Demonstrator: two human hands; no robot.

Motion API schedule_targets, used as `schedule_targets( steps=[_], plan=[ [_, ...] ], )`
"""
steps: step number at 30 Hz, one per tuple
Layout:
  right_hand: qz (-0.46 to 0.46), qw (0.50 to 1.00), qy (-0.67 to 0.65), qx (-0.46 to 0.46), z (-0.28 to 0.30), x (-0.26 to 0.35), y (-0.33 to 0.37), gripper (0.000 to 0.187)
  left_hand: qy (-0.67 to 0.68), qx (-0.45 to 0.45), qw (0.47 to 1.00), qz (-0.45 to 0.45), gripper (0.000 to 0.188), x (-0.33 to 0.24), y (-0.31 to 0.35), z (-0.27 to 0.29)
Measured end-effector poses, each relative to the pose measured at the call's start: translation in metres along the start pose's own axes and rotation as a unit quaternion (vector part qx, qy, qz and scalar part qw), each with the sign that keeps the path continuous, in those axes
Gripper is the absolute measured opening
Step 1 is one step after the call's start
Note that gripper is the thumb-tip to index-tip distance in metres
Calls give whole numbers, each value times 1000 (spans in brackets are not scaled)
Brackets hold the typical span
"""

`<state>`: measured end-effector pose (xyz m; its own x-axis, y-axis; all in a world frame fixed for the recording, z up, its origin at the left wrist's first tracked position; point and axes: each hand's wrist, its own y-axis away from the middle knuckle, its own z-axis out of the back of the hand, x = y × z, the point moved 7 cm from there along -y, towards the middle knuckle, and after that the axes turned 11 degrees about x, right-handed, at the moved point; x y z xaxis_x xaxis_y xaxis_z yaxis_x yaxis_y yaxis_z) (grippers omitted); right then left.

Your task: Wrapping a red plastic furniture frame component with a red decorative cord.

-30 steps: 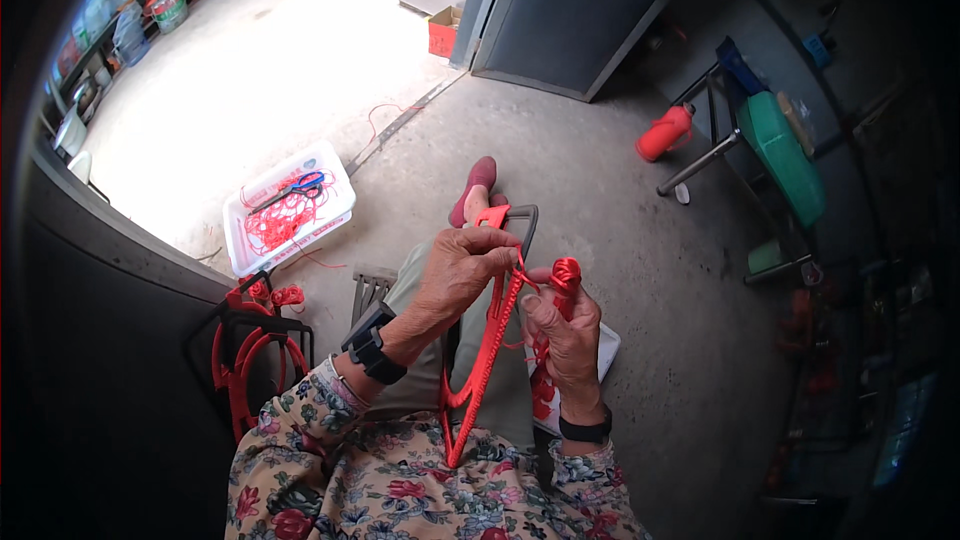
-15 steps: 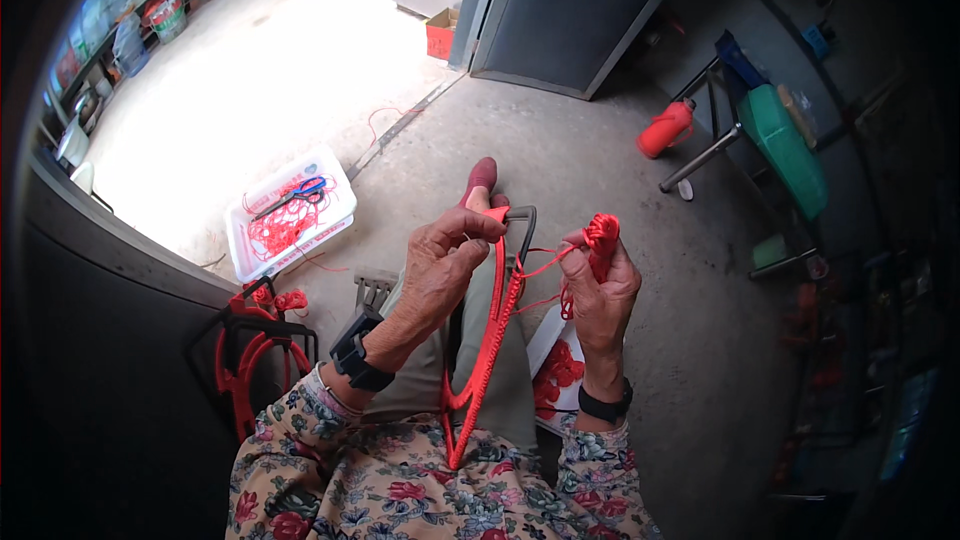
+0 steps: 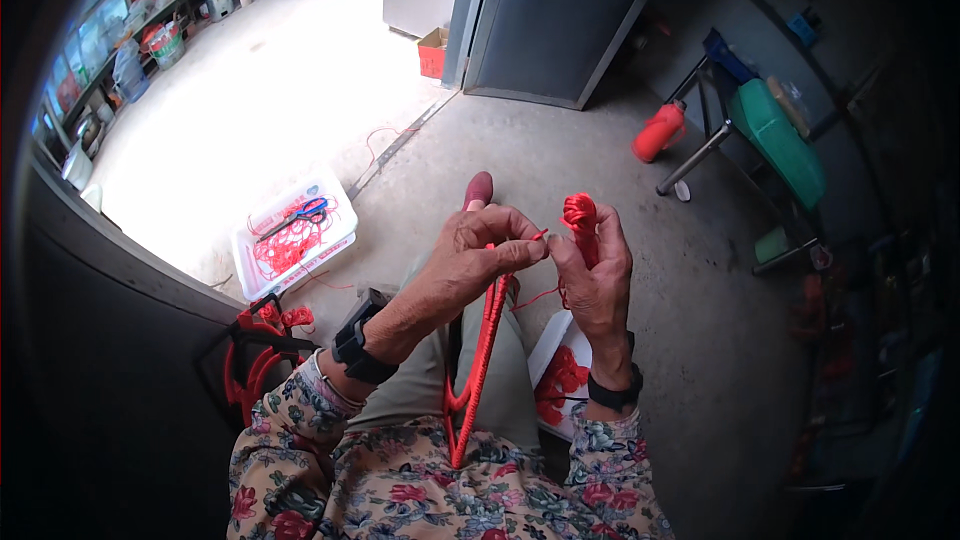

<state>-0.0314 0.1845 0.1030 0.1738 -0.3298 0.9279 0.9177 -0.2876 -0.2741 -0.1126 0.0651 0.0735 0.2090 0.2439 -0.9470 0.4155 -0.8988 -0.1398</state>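
Observation:
Thumb and fingers pinched together, my left hand (image 3: 490, 255) grips a thin red cord close to my right thumb tip. A looped bundle of red cord (image 3: 580, 212) is held in my right hand (image 3: 598, 275), its coiled top rising above the fingers. Below my left hand, a long loop-shaped piece wrapped in braided red cord (image 3: 480, 370) slopes down across my lap. Its upper end is hidden behind my left hand. One loose strand (image 3: 540, 298) runs between the wrapped piece and the bundle.
A white tray (image 3: 347, 236) with red cord scraps and blue-handled scissors (image 3: 312, 208) stands at left. Another white tray (image 3: 547, 352) with red pieces lies by my right leg. Red-wrapped dark frames (image 3: 262, 355) stand lower left; a red thermos (image 3: 660, 132) stands at right.
My left hand has moved right, up to my right hand, and pinches cord there. The dark metal corner at the wrapped piece's top is now hidden. The view has shifted slightly.

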Motion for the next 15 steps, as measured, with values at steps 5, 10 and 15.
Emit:
schedule_targets(
  steps=[5, 10, 15],
  plan=[
    [-105, 992, -28, 65, -12, -30, 27, 38, 53, -19, 996, -64, 16, -6, 1, 5],
    [-10, 993, 7, 120, -29, -32, 23, 40, -292, 119, 940, -127, 10, -31, 1, -14],
    [-41, 982, 98, 157, -29, -8, 4, 24, -402, 67, 899, -160, 20, -51, 9, -17]
  ],
)
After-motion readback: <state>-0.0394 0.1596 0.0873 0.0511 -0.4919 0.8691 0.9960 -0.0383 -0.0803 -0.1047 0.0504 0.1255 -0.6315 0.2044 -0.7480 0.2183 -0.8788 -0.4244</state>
